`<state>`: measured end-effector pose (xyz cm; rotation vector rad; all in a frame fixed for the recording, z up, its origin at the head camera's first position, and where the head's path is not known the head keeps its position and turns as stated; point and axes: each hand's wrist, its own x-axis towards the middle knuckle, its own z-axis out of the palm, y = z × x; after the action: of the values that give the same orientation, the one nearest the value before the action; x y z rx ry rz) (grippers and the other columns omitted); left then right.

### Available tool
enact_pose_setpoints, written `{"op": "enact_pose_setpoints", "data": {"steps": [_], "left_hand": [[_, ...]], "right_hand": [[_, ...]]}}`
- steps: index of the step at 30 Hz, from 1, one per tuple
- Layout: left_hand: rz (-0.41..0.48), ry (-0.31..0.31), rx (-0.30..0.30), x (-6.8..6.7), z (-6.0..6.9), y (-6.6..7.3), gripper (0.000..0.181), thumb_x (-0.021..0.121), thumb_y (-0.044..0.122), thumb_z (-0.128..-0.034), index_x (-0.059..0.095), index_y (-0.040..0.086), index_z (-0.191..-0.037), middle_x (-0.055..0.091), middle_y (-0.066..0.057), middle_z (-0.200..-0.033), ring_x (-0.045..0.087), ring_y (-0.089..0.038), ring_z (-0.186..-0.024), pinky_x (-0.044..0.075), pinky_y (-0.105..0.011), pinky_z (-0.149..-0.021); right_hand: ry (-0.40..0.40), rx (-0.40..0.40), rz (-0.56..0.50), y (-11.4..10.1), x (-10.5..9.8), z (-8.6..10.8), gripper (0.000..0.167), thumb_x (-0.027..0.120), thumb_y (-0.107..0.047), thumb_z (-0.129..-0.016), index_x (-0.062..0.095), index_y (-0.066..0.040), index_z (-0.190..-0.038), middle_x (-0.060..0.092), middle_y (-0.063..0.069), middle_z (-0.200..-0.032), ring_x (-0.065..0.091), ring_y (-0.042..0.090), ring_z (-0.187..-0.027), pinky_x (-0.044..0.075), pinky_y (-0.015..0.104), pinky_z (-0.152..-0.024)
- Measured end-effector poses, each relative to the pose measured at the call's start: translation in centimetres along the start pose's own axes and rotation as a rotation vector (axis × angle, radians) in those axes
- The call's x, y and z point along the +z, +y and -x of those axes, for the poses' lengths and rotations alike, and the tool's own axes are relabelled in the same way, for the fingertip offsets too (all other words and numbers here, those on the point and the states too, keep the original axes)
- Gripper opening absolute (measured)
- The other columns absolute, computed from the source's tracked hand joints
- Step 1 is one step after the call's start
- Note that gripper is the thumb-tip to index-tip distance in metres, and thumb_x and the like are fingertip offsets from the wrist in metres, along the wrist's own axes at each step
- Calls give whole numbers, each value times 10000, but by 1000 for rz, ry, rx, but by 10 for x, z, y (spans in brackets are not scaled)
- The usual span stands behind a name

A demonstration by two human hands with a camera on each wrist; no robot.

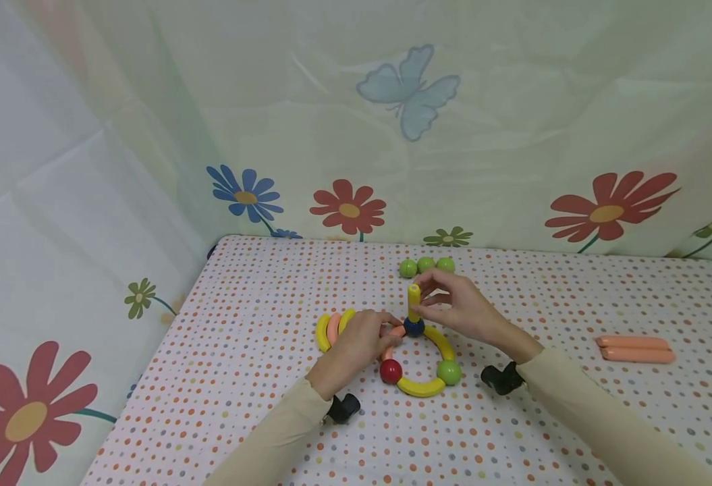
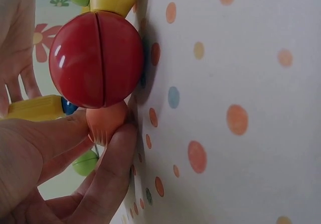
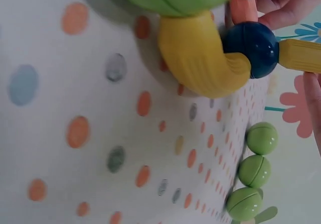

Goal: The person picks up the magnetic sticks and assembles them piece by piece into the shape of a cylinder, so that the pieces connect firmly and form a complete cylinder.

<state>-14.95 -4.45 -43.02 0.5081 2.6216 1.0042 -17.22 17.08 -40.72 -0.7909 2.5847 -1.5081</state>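
A ring of toy building pieces lies on the table, with a red ball (image 1: pixel 391 371), a green ball (image 1: pixel 449 372) and a dark blue ball (image 1: pixel 414 327) joined by curved sticks. My left hand (image 1: pixel 364 337) pinches the pink curved stick (image 2: pixel 106 118) between the red and blue balls. Upright on the blue ball stands a straight yellow stick (image 1: pixel 414 302). My right hand (image 1: pixel 461 307) holds this stick from the right, thumb and fingertips at its side; part of the grip is hidden. Yellow curved sticks (image 3: pixel 193 58) meet the green ball.
Three green balls (image 1: pixel 426 264) sit in a row beyond the right hand. Left of the left hand lie loose curved sticks (image 1: pixel 323 333), yellow and pink. Two straight pink sticks (image 1: pixel 636 349) lie at the right of the dotted tablecloth (image 1: pixel 258 297).
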Motion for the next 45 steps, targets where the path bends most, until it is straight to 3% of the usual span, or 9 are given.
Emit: {"op": "enact_pose_setpoints", "data": {"steps": [10, 16, 20, 26, 29, 33, 38, 40, 45], "left_hand": [[-4, 14, 38, -1, 0, -2, 266, 750, 152, -987, 743, 32, -1223, 573, 36, -639, 461, -57, -453, 356, -175, -479], [-7, 5, 12, 1, -1, 0, 277, 752, 168, -986, 743, 50, -1237, 575, 49, -641, 470, -56, -471, 359, -173, -495], [-8, 7, 16, 4, -1, 1, 283, 748, 180, -991, 742, 58, -1246, 558, 52, -640, 458, -55, -473, 348, -173, -496], [45, -4, 22, 5, 1, -2, 300, 718, 195, -1014, 720, 49, -1276, 560, 31, -580, 446, -66, -467, 332, -178, -503], [99, -17, 5, 2, 3, -4, 317, 708, 190, -1019, 700, 41, -1299, 583, 10, -562, 457, -84, -468, 324, -189, -504], [87, -11, 12, 0, 3, -6, 309, 728, 178, -1004, 712, 38, -1279, 565, 18, -568, 459, -89, -469, 322, -190, -499], [44, -1, 19, 1, 1, -7, 302, 734, 177, -998, 723, 37, -1266, 538, 32, -569, 451, -82, -463, 325, -186, -501], [40, -1, 21, 1, 1, -7, 303, 728, 178, -1002, 720, 34, -1269, 537, 33, -556, 447, -82, -460, 327, -186, -507], [32, 1, 27, 1, 1, -5, 301, 726, 185, -1005, 724, 38, -1267, 530, 37, -556, 444, -78, -462, 336, -183, -524]], "right_hand": [[34, -40, -19, 5, 2, 6, 309, 796, 73, -877, 633, 42, -1137, 673, 135, -1082, 701, 256, -970, 604, 345, -874], [28, 44, -31, 6, -7, 22, 335, 752, -39, -960, 593, 20, -1249, 655, 152, -1172, 658, 273, -1075, 572, 356, -944], [75, 56, 106, 14, -30, 50, 252, 717, -54, -990, 625, 1, -1217, 661, 123, -1174, 637, 159, -1085, 541, 258, -925], [180, -7, 451, 46, -92, 108, 335, 810, 109, -829, 713, -96, -1076, 662, -40, -1050, 528, -142, -1016, 470, 92, -849], [214, 98, 511, 58, -124, 136, 290, 802, 91, -850, 719, -90, -1062, 612, -180, -1032, 434, -230, -994, 456, 68, -749], [196, 272, 572, 70, -157, 165, 233, 802, 30, -882, 691, 21, -1087, 660, -2, -1051, 512, -106, -992, 537, 203, -709], [111, 327, 683, 87, -181, 178, 343, 859, 77, -769, 671, 96, -1055, 662, 262, -997, 612, 297, -874, 560, 301, -651], [104, 312, 693, 93, -185, 177, 331, 864, 90, -749, 685, 85, -1028, 681, 227, -969, 583, 84, -825, 472, 175, -607], [118, 291, 685, 101, -182, 170, 220, 829, 125, -774, 707, 85, -953, 672, 145, -876, 429, -126, -716, 451, 189, -575]]}}
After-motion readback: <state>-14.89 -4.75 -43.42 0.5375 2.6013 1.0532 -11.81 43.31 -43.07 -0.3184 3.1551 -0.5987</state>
